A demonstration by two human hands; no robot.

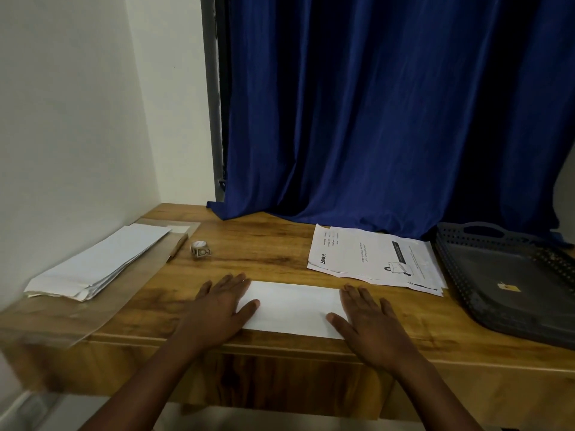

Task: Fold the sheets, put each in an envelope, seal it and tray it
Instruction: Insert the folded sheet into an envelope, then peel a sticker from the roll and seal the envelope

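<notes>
Hands flat, fingers spread: left hand [217, 309] and right hand [368, 318] press opposite ends of the folded sheet [292, 307] between them; printed sheets [373, 256] beyond the right hand, tray [485, 293] farther right.

Head view, close, down over table [280, 244]

A wooden table [270, 244] fills the lower half of the frame, its front edge facing the viewer. A dark blue curtain [389, 113] hangs at upper right, its hem resting on the tabletop; a white wall [77, 119] occupies the upper left.
</notes>
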